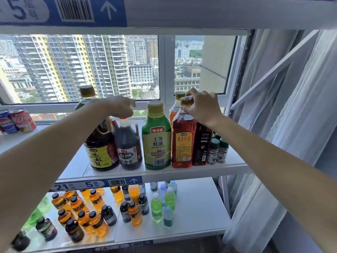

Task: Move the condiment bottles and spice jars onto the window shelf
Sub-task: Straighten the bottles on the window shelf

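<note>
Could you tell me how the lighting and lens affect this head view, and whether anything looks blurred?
Head view: daylight through the window backlights the shelf; wide-angle bending shows in the upper shelf edge and stretched forearms; the left hand is soft with motion blur, while the oyster sauce bottle label reads sharply.

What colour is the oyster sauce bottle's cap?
Yellow, over a green bottle body; the oyster sauce bottle's cap shows plainly in the head view.
</note>
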